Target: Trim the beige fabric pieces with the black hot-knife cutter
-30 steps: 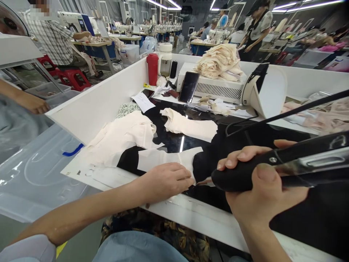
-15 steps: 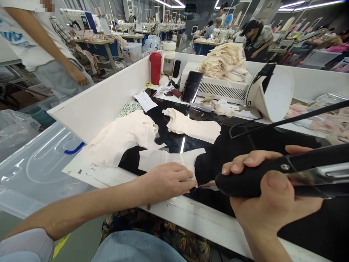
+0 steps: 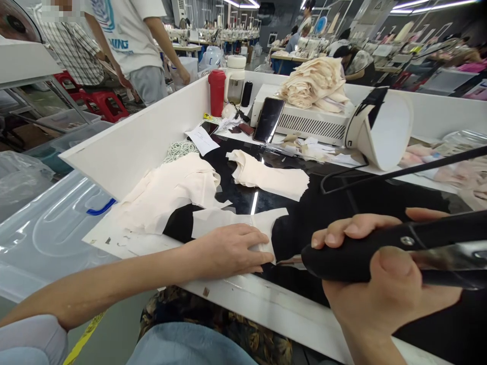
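My left hand (image 3: 232, 249) lies flat on a pale cloth piece (image 3: 213, 221), its fingers stretched toward the right edge and pressing it to the black tabletop (image 3: 331, 203). In my right hand (image 3: 384, 284) is a black hand tool (image 3: 342, 258) with a metal lever along its side. The fingers wrap around the body, with the thumb by the lever. A thin tip reaches from the tool to the cloth's lower right corner, just beside my left fingertips; whether it touches is unclear. Beyond lie a stack of cut cloth (image 3: 274, 175) and a larger cloth pile (image 3: 175, 187).
A black rod (image 3: 411, 170) crosses the right side near a white cone-shaped lamp (image 3: 388, 132). At the back stand a phone (image 3: 269, 119), a red cup (image 3: 217, 94), a glass bottle (image 3: 235, 83) and a cloth heap (image 3: 314, 83) on a white box. A co-worker (image 3: 133, 45) is beyond the left wall.
The co-worker at the left has moved to the right. My right hand and the tool sit slightly further right and lower in view. The cloth pieces look unmoved.
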The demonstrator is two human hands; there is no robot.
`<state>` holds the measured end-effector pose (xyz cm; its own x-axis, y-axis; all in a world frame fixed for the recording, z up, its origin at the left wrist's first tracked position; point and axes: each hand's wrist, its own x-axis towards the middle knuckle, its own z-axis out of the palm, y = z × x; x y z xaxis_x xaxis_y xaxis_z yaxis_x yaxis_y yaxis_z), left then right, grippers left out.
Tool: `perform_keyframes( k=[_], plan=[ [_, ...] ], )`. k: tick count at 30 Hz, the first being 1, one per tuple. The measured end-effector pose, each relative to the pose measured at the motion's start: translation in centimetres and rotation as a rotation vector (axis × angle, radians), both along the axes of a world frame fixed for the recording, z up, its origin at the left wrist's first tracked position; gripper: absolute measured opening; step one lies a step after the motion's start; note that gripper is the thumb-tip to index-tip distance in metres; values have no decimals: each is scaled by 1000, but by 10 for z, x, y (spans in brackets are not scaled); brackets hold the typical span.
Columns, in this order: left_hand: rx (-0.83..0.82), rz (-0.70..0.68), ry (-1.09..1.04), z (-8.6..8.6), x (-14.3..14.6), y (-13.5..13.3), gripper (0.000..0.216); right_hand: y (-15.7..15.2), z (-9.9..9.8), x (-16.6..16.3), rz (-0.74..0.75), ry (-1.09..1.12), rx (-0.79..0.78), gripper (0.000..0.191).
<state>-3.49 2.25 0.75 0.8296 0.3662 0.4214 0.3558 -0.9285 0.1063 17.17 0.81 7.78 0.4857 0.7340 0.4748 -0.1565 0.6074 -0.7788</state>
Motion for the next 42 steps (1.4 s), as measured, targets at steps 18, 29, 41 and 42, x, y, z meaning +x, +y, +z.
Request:
perform_keyframes(
  k=[18, 29, 41, 42],
  plan=[
    [-55, 35, -24, -9, -7, -18, 26, 1, 2, -4, -39, 35, -13, 44],
    [-95, 20, -79, -6, -1, -22, 26, 1, 0, -3, 1, 6, 33, 45],
    [-122, 37, -65, -4, -2, -30, 28, 6, -3, -3, 10, 2, 35, 46],
    [-122, 42, -60, -4, -1, -29, 28, 7, -4, -3, 16, -4, 31, 46]
  ],
)
